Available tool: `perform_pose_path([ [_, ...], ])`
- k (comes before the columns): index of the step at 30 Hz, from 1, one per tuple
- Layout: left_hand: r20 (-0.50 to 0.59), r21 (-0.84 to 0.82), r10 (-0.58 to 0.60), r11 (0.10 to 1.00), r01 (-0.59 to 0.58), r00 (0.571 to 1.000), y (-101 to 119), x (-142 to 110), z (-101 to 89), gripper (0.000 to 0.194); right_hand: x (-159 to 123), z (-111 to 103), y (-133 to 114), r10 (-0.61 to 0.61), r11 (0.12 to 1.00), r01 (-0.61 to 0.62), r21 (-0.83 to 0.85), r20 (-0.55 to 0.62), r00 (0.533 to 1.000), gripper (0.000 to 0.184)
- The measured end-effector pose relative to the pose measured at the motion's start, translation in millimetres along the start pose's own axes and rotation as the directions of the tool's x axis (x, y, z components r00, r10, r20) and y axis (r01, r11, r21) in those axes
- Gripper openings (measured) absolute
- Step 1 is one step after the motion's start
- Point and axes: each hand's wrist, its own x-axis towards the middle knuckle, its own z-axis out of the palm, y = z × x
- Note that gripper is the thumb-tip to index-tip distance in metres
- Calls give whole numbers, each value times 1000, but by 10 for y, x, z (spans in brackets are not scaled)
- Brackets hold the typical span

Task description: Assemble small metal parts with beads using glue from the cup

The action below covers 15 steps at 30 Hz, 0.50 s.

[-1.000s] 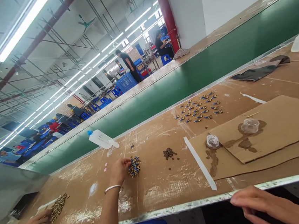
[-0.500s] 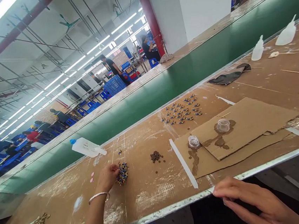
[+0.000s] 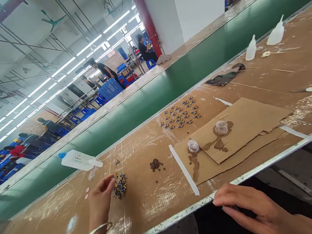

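Observation:
My left hand (image 3: 102,195), with a bracelet on its wrist, is closed in a pinch at the edge of a pile of small blue-and-yellow parts (image 3: 120,186). One such part shows at its fingertips. A single part (image 3: 117,162) lies just beyond the pile. My right hand (image 3: 244,206) rests by the table's front edge, fingers curled against the thumb; whatever lies between them is hidden. Between the hands sits a small heap of brown rings (image 3: 155,164). Farther back, several blue-and-yellow parts (image 3: 179,114) are spread out in rows.
Cardboard sheets (image 3: 251,117) carry two small clear cups (image 3: 193,146) beside wet stains. A white bottle with a blue end (image 3: 77,160) lies at left. Two squeeze bottles (image 3: 251,49) and a dark cloth (image 3: 225,78) are at right. A green belt (image 3: 143,99) runs behind; people work beyond.
The camera view has shifted, so the scene sits farther left. My left hand has drawn slightly back from the pile in its pinch. My right hand keeps nearly the same pose.

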Motion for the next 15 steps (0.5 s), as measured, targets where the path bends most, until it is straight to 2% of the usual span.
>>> perform_pose_path([
  [2, -13, -156, -28, 987, 26, 1000, 147, -270, 104, 45, 29, 14, -16, 29, 999, -30, 38, 14, 999, 22],
  [4, 16, -553, -158, 821, 140, 987, 295, -558, 231, 42, 75, 34, -41, 64, 993, -67, 99, 33, 997, 19],
  [6, 47, -723, -219, 666, 185, 975, 407, -813, 358, 44, 129, 66, -61, 88, 981, -95, 167, 52, 995, 18],
  [9, 146, -787, -290, 545, 289, 946, 475, -1086, 521, 43, 211, 139, -68, 123, 961, -132, 241, 53, 991, 19],
  [13, 247, -797, -347, 458, 393, 905, 467, -1316, 703, 39, 353, 211, -106, 242, 916, -257, 308, 87, 966, 18],
  [15, 274, -802, -366, 424, 421, 890, 470, -1402, 780, 42, 406, 194, -184, 316, 857, -334, 393, 111, 942, 15],
])
